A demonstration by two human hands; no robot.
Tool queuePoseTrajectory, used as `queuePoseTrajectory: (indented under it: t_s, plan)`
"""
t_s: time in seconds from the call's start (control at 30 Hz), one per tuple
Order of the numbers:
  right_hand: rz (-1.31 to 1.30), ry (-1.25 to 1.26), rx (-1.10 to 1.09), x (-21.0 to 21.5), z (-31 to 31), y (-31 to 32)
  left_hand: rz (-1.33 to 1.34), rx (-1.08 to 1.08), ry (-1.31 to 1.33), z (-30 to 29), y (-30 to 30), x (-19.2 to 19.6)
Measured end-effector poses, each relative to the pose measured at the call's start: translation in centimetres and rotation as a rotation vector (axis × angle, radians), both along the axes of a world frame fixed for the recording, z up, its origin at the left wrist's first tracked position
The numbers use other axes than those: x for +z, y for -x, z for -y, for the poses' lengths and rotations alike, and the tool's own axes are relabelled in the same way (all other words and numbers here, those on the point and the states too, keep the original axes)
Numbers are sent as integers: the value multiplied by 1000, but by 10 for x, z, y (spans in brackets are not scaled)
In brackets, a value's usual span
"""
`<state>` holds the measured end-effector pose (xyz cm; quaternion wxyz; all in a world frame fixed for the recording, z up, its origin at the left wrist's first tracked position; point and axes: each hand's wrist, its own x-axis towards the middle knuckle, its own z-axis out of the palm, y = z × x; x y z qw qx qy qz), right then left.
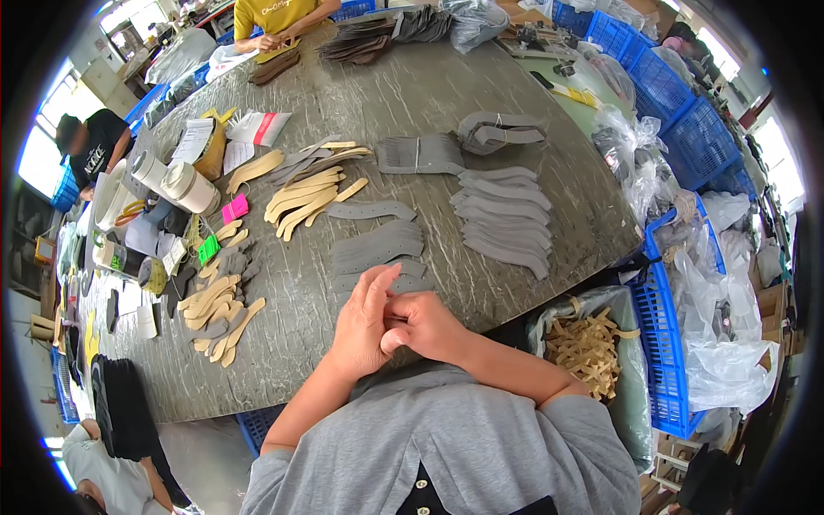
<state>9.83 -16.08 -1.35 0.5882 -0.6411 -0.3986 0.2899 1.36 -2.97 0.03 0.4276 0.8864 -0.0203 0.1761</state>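
Close to my body at the table's near edge, my two hands meet. My left hand [364,322] is open, its fingers stretched out and pointing away from me. Against its palm rests my right hand [426,321], closed with its fingers curled; whatever it may hold is hidden. Just beyond them lies a row of overlapping grey curved strips [376,246], partly covered by my fingers. A single grey strip [371,210] lies apart above that row. Farther right, several more grey wavy strips [502,215] overlap in a column.
Tied grey bundles [421,154] lie farther back. Beige strips [313,196] and a mixed pile [221,311] are to the left, near white jars [190,189]. A lined bin of beige scraps [588,350] and a blue crate [665,343] stand right. A person [276,19] works opposite.
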Motion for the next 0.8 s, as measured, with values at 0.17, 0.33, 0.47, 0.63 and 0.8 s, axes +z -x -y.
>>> queuePoseTrajectory:
  t_s: [0.17,0.33,0.47,0.63,0.8]
  plan:
    - [7,77,68,-1,4,-3,-8,18,-38,-1,0,-3]
    - [-214,-13,91,0,3,0,-20,-57,128,-2,5,-4]
    - [-136,-14,39,3,2,2,7,-73,150,-4,3,-6]
    - [-200,11,41,6,4,4,-23,-89,119,-4,6,-8]
    - [-312,3,79,-1,5,2,47,-138,305,0,5,-8]
